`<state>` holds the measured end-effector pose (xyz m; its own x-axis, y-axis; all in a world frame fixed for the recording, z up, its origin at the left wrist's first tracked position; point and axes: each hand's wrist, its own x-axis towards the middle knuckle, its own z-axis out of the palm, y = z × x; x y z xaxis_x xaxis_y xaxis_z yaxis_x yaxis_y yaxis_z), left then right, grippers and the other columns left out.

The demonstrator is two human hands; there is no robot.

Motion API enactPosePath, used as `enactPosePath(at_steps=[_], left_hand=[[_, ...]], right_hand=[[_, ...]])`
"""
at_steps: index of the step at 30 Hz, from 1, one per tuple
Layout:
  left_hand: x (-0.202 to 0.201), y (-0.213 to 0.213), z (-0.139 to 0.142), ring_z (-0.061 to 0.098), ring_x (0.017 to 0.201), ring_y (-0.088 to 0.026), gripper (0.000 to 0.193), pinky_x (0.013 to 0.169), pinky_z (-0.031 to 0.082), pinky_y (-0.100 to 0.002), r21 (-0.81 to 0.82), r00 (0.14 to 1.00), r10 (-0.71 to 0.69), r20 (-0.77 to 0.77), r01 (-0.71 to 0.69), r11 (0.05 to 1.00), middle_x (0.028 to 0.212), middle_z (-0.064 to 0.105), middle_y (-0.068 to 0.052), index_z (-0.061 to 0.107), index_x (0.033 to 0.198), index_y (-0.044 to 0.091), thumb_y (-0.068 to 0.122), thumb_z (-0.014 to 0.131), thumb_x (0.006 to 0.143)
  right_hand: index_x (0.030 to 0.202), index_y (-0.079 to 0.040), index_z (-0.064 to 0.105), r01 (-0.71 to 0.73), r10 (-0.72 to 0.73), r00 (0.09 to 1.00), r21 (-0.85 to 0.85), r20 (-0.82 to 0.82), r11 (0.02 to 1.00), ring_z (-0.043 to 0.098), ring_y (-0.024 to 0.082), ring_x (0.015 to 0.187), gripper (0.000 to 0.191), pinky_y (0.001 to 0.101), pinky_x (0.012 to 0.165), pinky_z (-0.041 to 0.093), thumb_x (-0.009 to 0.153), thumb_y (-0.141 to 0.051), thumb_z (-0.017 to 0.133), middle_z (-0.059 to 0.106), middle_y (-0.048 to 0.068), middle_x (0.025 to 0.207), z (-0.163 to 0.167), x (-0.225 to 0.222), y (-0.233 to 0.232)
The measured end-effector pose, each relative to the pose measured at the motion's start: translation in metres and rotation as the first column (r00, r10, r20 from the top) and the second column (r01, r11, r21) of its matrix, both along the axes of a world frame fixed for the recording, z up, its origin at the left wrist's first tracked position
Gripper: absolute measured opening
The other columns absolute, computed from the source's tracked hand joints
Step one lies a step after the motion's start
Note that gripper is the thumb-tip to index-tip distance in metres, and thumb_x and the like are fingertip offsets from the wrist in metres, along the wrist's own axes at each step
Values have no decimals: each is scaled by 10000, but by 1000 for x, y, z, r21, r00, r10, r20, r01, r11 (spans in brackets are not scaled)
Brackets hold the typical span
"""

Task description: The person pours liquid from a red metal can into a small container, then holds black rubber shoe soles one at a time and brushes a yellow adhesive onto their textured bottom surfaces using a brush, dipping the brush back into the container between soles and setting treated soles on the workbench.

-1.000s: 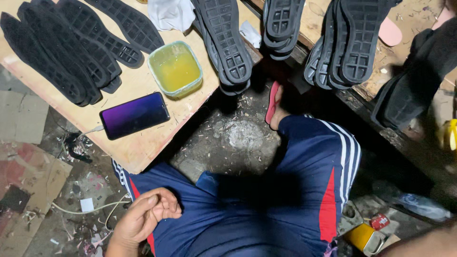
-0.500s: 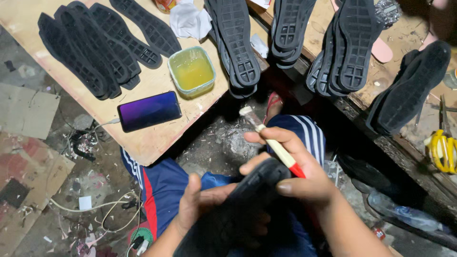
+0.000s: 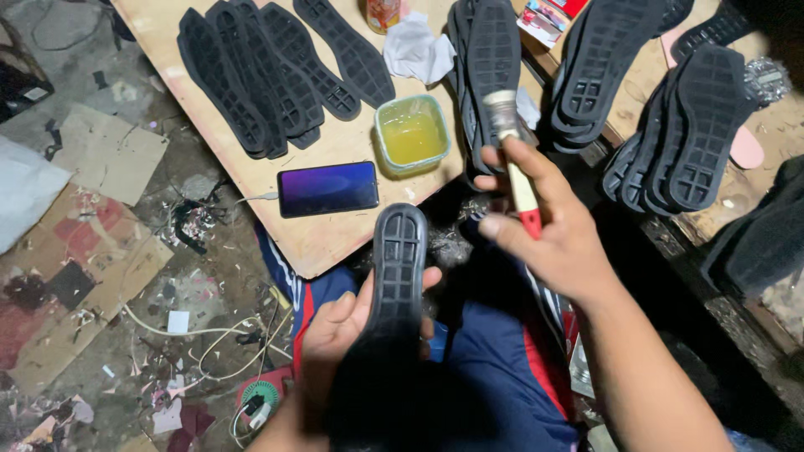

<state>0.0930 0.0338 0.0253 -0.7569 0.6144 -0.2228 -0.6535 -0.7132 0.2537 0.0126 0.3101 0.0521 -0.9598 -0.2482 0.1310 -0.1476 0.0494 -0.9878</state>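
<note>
While I scan from the left of the head view, I see a littered floor (image 3: pixel 92 276) of cardboard scraps and loose white wire, then a wooden board (image 3: pixel 335 243) carrying a fan of black soles (image 3: pixel 268 75) laid tread up. A phone (image 3: pixel 327 188) with a purple screen lies flat near the board's near edge, and just right of it sits a shallow green tub (image 3: pixel 411 134) of yellowish liquid. My left hand (image 3: pixel 343 335) is curled around a black sole (image 3: pixel 394 285), thumb on one edge and fingers on the other, holding it tread up over my lap with its toe pointing toward the board. My right hand (image 3: pixel 553 238) is closed on a brush (image 3: pixel 512 159) with a cream handle and red end, bristle head raised above the tub's right side. Farther right, more black soles (image 3: pixel 687 125) stand stacked on a bench (image 3: pixel 775 146).
</note>
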Motion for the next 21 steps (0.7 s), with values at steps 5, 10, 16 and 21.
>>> enactPosePath(at_steps=[5, 10, 16, 21], left_hand=[[-10, -24, -34, 596, 1074, -368, 677, 925, 530, -432, 162, 994, 36, 102, -53, 985, 1374, 441, -263, 188, 1747, 142, 399, 442, 1175], [-16, -34, -41, 553, 1263, -355, 714, 1049, 509, -490, 289, 966, 249, -67, -220, 932, 1747, 256, -175, 158, 1724, 128, 401, 449, 1133], [-55, -31, -27, 345, 1521, -374, 859, 1237, 280, -633, 416, 970, 218, -109, -155, 896, 1726, 231, -178, 172, 1693, 117, 554, 492, 1028], [-94, -29, -21, 285, 1550, -385, 839, 1268, 204, -635, 343, 939, 321, -128, -262, 902, 1711, 232, -191, 237, 1652, 92, 578, 490, 1016]], right_hand=[[1266, -52, 710, 185, -188, 966, 32, 175, 982, 717, 150, 958, 285, 289, 881, 565, 990, -123, 696, 746, 90, 1076, -9, -53, -20], [1130, -27, 744, 106, -41, 985, 392, -169, 914, 688, 137, 916, 172, 262, 828, 529, 1000, -138, 735, 668, 65, 1034, -23, -102, -44], [1119, 2, 696, 167, -131, 971, 171, -200, 971, 670, 103, 945, 185, 250, 857, 528, 1016, -149, 725, 706, 38, 1038, -28, -103, -62], [1202, 17, 708, 263, -243, 952, 92, -187, 960, 608, 83, 824, 204, 237, 755, 491, 1082, -144, 673, 656, 28, 951, -24, -79, -58]])
